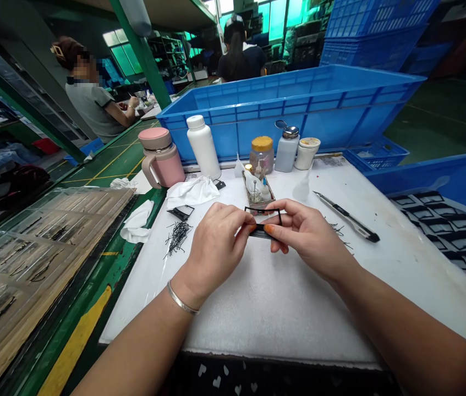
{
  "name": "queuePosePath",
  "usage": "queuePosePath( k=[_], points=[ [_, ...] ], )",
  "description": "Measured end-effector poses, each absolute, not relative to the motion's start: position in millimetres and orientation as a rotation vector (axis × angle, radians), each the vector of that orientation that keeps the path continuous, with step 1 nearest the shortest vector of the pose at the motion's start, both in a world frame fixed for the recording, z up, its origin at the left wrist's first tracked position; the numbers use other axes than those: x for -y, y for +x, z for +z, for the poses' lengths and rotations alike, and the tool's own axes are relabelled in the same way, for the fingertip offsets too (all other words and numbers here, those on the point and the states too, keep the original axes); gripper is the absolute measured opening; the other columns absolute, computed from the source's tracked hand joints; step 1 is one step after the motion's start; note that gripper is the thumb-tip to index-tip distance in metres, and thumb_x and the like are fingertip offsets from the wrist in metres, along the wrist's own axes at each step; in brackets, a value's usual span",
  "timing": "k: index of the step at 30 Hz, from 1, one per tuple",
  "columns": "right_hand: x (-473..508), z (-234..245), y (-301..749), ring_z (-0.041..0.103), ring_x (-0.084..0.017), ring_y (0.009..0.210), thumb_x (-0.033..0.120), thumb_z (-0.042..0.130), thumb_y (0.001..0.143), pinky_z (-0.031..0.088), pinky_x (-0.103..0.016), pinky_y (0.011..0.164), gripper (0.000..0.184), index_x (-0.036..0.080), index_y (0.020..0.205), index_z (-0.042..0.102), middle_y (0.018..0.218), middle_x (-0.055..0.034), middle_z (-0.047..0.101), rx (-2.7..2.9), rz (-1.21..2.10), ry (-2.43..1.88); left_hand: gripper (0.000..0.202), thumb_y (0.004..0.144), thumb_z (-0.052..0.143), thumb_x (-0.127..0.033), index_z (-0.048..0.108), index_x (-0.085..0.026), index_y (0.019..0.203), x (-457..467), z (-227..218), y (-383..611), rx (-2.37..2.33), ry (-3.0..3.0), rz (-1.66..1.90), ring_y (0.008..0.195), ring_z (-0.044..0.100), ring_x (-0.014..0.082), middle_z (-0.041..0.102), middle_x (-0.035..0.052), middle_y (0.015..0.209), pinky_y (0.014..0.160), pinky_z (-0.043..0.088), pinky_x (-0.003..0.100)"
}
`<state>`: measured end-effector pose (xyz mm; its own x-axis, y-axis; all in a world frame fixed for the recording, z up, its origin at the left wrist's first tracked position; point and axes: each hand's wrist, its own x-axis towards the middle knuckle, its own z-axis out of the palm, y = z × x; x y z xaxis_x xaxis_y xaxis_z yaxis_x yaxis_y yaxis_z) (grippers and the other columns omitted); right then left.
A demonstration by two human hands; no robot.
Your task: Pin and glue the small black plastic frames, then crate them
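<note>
Both hands hold one thin black frame (263, 221) up off the white worktop (282, 297). The left hand (216, 242) has its grip pinching one end and the right hand (305, 234) the other, so it stays steady.

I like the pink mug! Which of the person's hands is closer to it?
Left. The left hand is right of and below the pink mug, pinching a black frame. The right hand is farther right, past the frame.
</note>
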<state>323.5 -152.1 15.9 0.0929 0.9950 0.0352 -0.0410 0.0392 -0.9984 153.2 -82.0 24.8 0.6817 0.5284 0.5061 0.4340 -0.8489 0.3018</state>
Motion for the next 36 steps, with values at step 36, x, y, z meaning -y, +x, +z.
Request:
queuePosePath(
  k=[36],
  points=[
    [154,15,313,0.057,-0.011,0.060,0.014,0.065,0.074,0.046,-0.019,0.045,0.023,0.016,0.096,0.061,0.088,-0.0038,0.068,1.043,0.899,-1.214,0.030,0.079,0.067,-0.023,0.056,-0.021,0.107,79,21,158,-0.845,2.165,1.041,0.094,0.055,0.0182,0.060,0.0050,0.103,0.068,0.052,0.027]
  ],
)
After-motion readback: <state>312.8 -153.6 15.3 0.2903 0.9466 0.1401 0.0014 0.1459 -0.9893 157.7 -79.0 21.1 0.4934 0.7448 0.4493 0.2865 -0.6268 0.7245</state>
